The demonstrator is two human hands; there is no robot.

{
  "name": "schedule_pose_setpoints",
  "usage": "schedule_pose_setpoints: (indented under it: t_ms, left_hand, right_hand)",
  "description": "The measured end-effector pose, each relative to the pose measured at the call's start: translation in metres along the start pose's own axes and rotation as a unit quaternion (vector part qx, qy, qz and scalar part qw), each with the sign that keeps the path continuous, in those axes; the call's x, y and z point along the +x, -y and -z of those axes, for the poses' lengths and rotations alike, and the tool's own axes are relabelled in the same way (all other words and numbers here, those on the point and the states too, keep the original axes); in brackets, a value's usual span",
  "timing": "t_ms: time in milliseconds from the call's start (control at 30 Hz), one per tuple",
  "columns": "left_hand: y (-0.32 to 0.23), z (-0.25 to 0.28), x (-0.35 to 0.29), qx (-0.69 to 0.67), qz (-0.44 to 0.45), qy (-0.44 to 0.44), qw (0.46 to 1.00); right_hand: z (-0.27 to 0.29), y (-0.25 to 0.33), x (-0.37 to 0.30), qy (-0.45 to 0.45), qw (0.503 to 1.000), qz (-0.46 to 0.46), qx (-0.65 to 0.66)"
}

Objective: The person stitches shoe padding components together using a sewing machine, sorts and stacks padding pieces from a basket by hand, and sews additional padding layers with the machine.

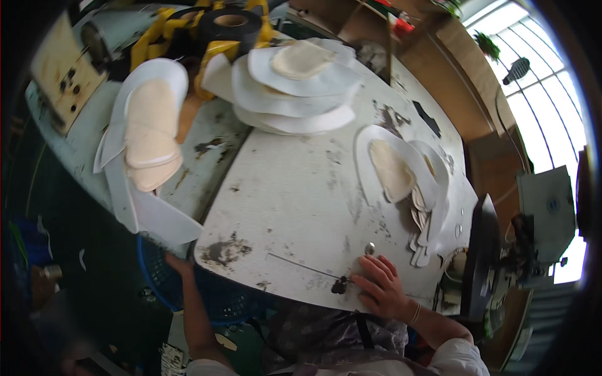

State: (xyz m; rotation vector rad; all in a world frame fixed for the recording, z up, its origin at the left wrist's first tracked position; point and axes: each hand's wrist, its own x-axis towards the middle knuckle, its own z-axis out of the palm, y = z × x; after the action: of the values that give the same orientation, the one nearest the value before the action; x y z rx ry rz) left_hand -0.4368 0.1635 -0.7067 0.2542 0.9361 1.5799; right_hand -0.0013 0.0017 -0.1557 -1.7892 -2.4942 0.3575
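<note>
My right hand (384, 291) lies on the white worktable (282, 207) near its front edge, fingers stretched out and apart with nothing in them. Just beyond its fingertips is a small shiny metal knob (370, 248). A thin dark rod or line (301, 264) runs across the tabletop to a black patch beside this hand. My left hand (180, 263) reaches down past the table's left corner, over the rim of a blue plastic basket (148, 266); its fingers are too unclear to read. Beyond it, white curved pieces (160, 219) with cream padded pieces (150, 128) on top overhang the table edge.
A stack of white pieces (295, 103) stands at the back, and more white and cream pieces (392, 169) lie at the right. Behind the stack is a black tape roll (230, 24) among yellow straps. A grey machine (549, 200) stands at the far right.
</note>
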Motion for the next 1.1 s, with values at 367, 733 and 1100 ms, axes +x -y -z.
schedule_pose_setpoints:
  t_ms: [367,733,1100]
  left_hand:
    - [-0.357,-0.291,-0.271,0.331,-0.508,-0.181,0.774]
    - [-0.169,-0.512,-0.254,0.382,-0.6,0.653,0.26]
    - [-0.208,-0.53,-0.276,0.515,-0.39,0.686,0.334]
  right_hand:
    - [0.022,-0.084,-0.036,-0.171,0.976,-0.134,-0.013]
    - [-0.035,-0.08,-0.148,-0.062,0.973,-0.192,0.111]
    - [0.064,-0.048,-0.036,-0.31,0.949,-0.042,-0.045]
